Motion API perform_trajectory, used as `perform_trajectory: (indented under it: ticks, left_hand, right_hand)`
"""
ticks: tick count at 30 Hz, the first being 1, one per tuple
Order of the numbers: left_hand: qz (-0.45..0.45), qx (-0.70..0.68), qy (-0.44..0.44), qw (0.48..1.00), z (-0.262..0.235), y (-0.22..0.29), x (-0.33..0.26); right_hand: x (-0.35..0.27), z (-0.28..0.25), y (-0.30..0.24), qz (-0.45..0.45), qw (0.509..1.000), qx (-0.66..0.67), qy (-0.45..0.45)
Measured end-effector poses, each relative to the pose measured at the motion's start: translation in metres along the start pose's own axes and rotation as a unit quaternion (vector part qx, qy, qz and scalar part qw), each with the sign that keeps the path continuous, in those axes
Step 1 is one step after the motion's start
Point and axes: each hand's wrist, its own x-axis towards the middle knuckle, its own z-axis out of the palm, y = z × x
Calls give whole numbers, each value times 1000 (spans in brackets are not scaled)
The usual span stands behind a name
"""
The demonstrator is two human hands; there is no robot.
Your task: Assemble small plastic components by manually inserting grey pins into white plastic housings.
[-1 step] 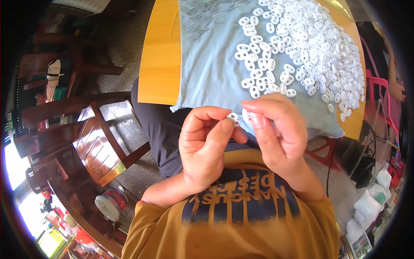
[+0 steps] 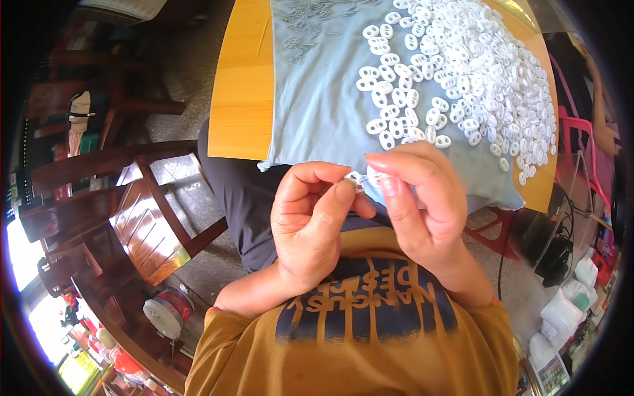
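Wooden table (image 2: 241, 86) under blue cloth (image 2: 317, 119). Heap of white two-holed pieces (image 2: 489, 72) on cloth's right half, strays nearer its middle. At cloth's near edge, left hand (image 2: 307, 221) pinches white piece (image 2: 357, 179), thumb against index; right hand (image 2: 426, 198) pinches small part (image 2: 374, 173), mostly hidden. Step looks like joining both; next move calls for steady alignment. Fingertips block view. Thin metal pins (image 2: 310, 20) at cloth's far left.

White pieces (image 2: 487, 76), pale blue cloth (image 2: 323, 99), yellow table (image 2: 241, 92), mustard-brown shirt (image 2: 389, 366), navy print (image 2: 366, 320)
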Motion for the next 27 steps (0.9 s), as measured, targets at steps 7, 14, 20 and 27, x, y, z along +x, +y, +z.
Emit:
perform_trajectory:
  ticks: [7,14,20,27]
  left_hand:
    - [-22,-8,-19,1000,0,0,-1]
    - [-35,-31,-72,996,1,0,-1]
    - [-41,-14,-117,992,-2,4,-3]
    - [-51,-46,-148,987,-4,3,-4]
  right_hand:
    - [-2,-1,-1,-8,1000,-8,-14]
    - [-5,-5,-3,31,997,64,-23]
    - [-4,-9,-8,73,990,105,-60]
    - [-4,-13,-6,73,981,161,-77]
